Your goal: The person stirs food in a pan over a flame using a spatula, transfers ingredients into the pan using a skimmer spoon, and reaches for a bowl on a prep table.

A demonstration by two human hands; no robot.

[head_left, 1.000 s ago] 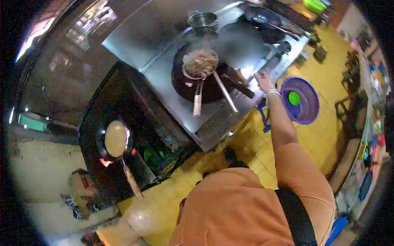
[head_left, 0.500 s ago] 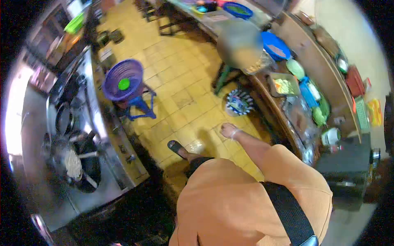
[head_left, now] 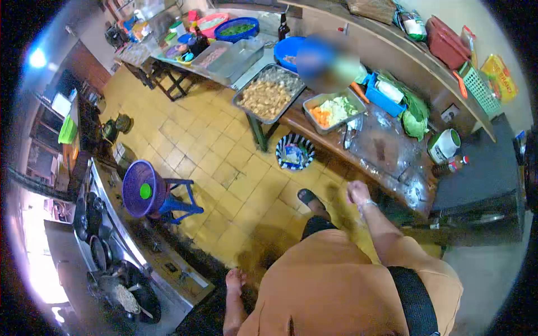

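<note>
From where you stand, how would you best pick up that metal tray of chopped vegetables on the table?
Probably by the raised rim of the tray at its two short ends, reaching from above. It lies flat and full, so lifting both ends keeps it level.

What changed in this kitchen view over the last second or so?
The person turned away from the stove toward the prep table. The right hand, raised beside the wok a second ago, now hangs empty near the table's edge. The left hand has come into view, empty. The noodles stay in the wok; the purple basket stays on its stool.

right hand (head_left: 357, 192) off stove, left hand (head_left: 235, 278) appears
</note>
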